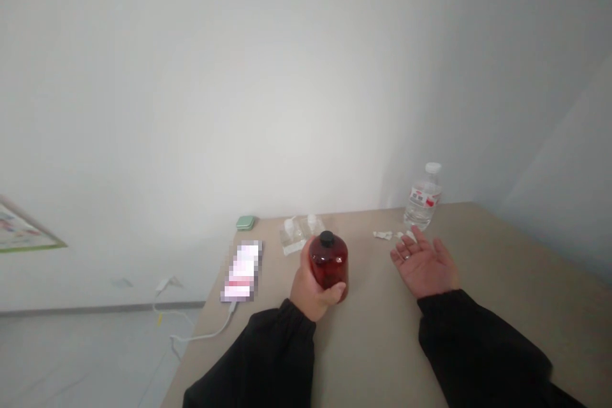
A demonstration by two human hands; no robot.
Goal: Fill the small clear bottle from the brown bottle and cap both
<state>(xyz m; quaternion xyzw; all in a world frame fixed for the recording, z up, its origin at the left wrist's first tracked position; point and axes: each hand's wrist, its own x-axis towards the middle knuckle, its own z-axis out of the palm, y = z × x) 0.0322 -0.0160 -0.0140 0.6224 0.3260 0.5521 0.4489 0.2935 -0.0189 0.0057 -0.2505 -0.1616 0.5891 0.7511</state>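
Note:
My left hand (313, 290) is wrapped round a dark red bottle (329, 264) with a black cap, held upright with the thumb across its lower front. To the right, my right hand (424, 264) is turned palm up with its fingers spread, holding nothing; a ring shows on one finger. Just beyond its fingertips stands a clear water bottle (422, 201) with a white cap and a red and white label. Small white scraps (382, 235) lie to the left of that bottle. Behind the red bottle are clear plastic packets (295, 236) with white pieces inside.
A phone (243, 271), its screen lit and blurred, lies at the left of the beige table (373, 357), with a white cable (205, 336) running off the left edge. A small green case (245, 222) sits at the back left corner. A wall rises behind the table.

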